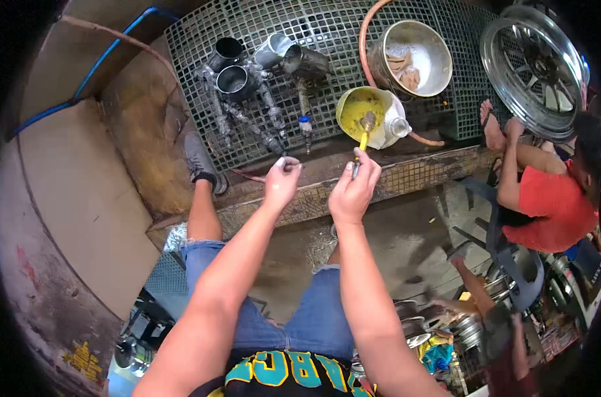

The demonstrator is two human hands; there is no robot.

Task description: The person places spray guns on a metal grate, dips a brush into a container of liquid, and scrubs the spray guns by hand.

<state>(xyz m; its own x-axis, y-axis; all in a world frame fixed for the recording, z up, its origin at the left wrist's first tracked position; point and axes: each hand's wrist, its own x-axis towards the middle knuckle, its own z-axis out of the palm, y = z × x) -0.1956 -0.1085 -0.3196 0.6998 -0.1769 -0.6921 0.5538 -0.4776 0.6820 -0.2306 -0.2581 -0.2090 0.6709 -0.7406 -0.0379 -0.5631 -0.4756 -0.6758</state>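
My right hand (357, 192) is closed round the yellow handle of a brush (364, 139). The brush's head dips into a cut-open plastic jug (388, 126) with yellowish residue inside. My left hand (282, 182) has thumb and fingers pinched together, close to the lower end of a foil-wrapped metal part (267, 137); whether anything is between the fingertips I cannot make out. Beyond it stand several cup-like metal cylinders (233, 83). A narrow part with a blue band (305, 124) lies to their right.
A metal pot (416, 58) with white suds and brown pieces stands on the green grating (343, 26). A hose (365, 40) runs beside it. At right, a person in a red shirt (545, 208) sits by a shiny wheel rim (535, 73). A tiled ledge (406, 173) edges the grating.
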